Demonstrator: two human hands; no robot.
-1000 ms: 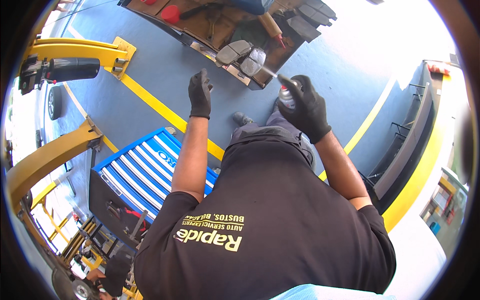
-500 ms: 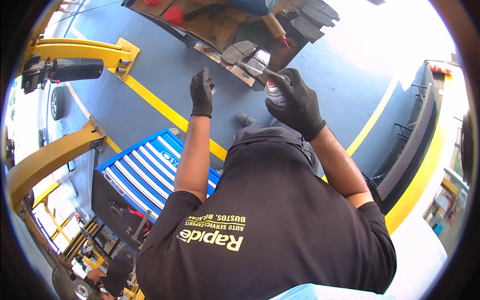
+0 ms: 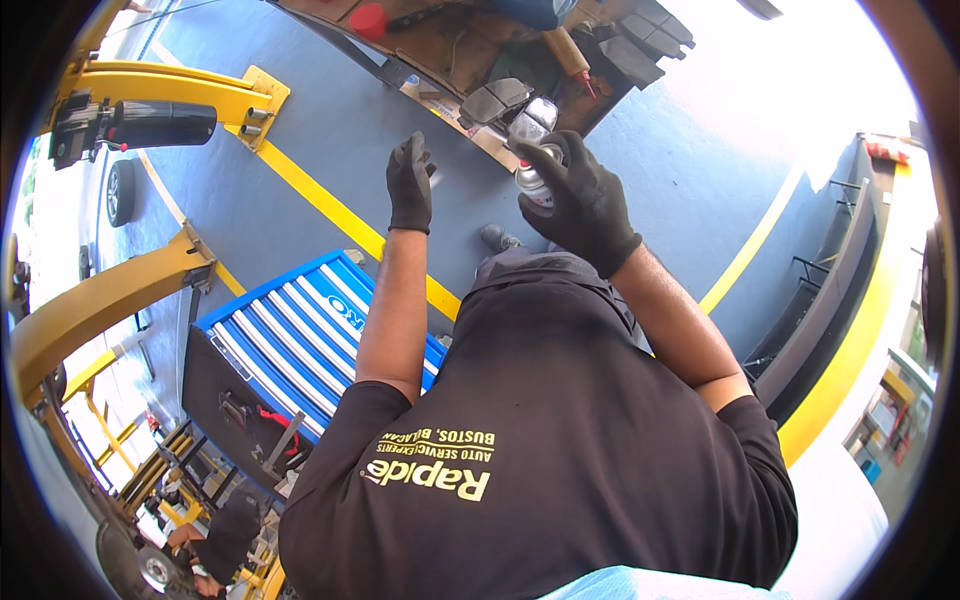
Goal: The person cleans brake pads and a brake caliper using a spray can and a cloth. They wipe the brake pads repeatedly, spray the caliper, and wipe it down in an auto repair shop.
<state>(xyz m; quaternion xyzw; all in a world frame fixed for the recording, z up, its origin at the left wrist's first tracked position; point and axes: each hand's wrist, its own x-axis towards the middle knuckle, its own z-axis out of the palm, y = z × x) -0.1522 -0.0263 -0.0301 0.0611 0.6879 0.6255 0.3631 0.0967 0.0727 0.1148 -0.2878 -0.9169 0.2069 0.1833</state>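
My right hand [image 3: 580, 205], in a black glove, is wrapped round a spray can [image 3: 535, 183] with a pale body and some red near its top. The can's top is close to a shiny silver piece [image 3: 534, 120] at the near edge of the workbench [image 3: 445, 62]. Beside that piece lies a grey brake pad [image 3: 494, 103]. My left hand [image 3: 409, 182], also gloved in black, is raised to the left of the can with its fingers bent. A small pale sliver shows at those fingers; what it is cannot be made out.
On the bench are a red cup [image 3: 368, 20], a tan tube with a red tip [image 3: 570, 62] and more grey pads [image 3: 655, 30]. A blue tool cabinet [image 3: 290, 335] stands by my left forearm. Yellow lift arms [image 3: 180, 85] and a tyre [image 3: 120, 193] are farther left. Another person [image 3: 225, 535] is at lower left.
The spray can and my right hand have shifted slightly left, nearer the silver piece. My left hand keeps nearly the same pose. The whole view has moved a little.
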